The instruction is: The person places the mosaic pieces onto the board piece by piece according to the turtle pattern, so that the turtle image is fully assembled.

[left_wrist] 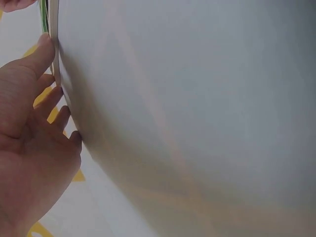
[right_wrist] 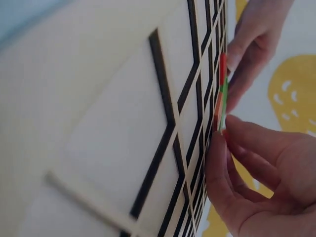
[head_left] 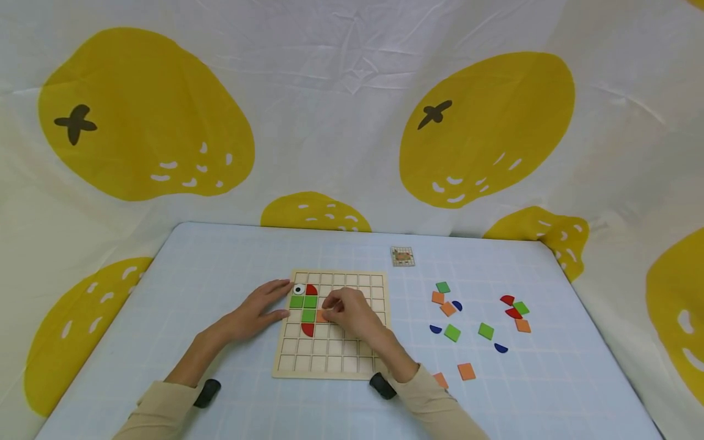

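Head view forward-down from above; wrist views close; board (head_left: 334, 364) shared.

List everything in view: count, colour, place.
Board: one, pale wood, on table.
Eye piece: one, white and black, on board.
Wedges: four, red, two on board, two right.
Squares: seven, green, three on board, four right.
More squares: six, orange, one on board, five right.
Semicircles: three, blue, right of board.
Card: one, brownish, beyond board.
Table: one, pale blue, underneath.
Backdrop: one, white and yellow, behind table.
Wrist devices: two, black, at wrists.
Sleeves: two, beige, on forearms.
Left hand: one, touching board's left edge.
Right hand: one, pinching board's orange square.
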`<action>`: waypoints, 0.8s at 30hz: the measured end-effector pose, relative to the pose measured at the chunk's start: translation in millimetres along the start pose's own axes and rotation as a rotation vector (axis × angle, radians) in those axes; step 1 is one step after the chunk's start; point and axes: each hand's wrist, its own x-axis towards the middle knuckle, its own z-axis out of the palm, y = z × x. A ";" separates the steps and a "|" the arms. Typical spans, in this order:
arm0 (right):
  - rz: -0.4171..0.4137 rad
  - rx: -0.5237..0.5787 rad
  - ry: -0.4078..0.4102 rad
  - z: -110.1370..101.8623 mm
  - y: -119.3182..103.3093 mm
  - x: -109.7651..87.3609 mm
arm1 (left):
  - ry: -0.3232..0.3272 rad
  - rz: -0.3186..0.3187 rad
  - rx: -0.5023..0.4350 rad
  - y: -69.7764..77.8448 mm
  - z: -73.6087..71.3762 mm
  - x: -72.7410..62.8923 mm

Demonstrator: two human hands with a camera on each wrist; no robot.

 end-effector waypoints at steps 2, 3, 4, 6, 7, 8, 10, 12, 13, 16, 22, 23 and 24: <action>-0.012 -0.001 -0.009 -2.4 2.0 -1.7 | 0.003 0.001 0.000 -0.2 0.8 0.1; -0.018 0.002 -0.013 -4.1 2.8 -2.9 | 0.004 0.003 0.001 -0.2 1.1 0.1; -0.023 0.004 -0.016 -6.0 3.6 -4.4 | 0.004 0.002 0.002 -0.1 1.3 -0.1; -0.032 0.005 -0.023 -10.1 5.5 -7.6 | 0.006 0.000 0.005 0.3 1.3 -0.4; -0.035 0.007 -0.027 -12.1 6.4 -9.4 | 0.007 -0.003 0.008 0.5 1.2 -0.6; -0.034 0.008 -0.032 -14.1 7.1 -11.0 | 0.006 -0.005 0.013 0.6 1.0 -0.8; -0.037 -0.002 -0.039 -17.8 9.0 -14.4 | 0.005 -0.011 0.019 0.8 0.6 -1.1; -0.038 -0.006 -0.042 -21.0 11.2 -17.9 | 0.007 -0.010 0.019 1.2 0.3 -1.2; -0.043 -0.005 -0.043 -22.5 12.6 -19.8 | 0.008 -0.010 0.017 1.5 0.2 -1.3; -0.058 -0.001 -0.037 -27.2 16.0 -25.9 | 0.008 -0.012 0.006 2.7 -0.2 -1.5; -0.094 -0.016 -0.012 -37.9 21.7 -40.3 | 0.008 -0.019 -0.001 4.3 -0.1 -1.9; -0.098 -0.019 -0.009 -39.7 22.9 -43.2 | 0.009 -0.019 -0.001 4.5 -0.1 -2.0; -0.102 -0.022 -0.007 -41.6 24.2 -46.1 | 0.010 -0.018 -0.001 4.8 0.0 -2.2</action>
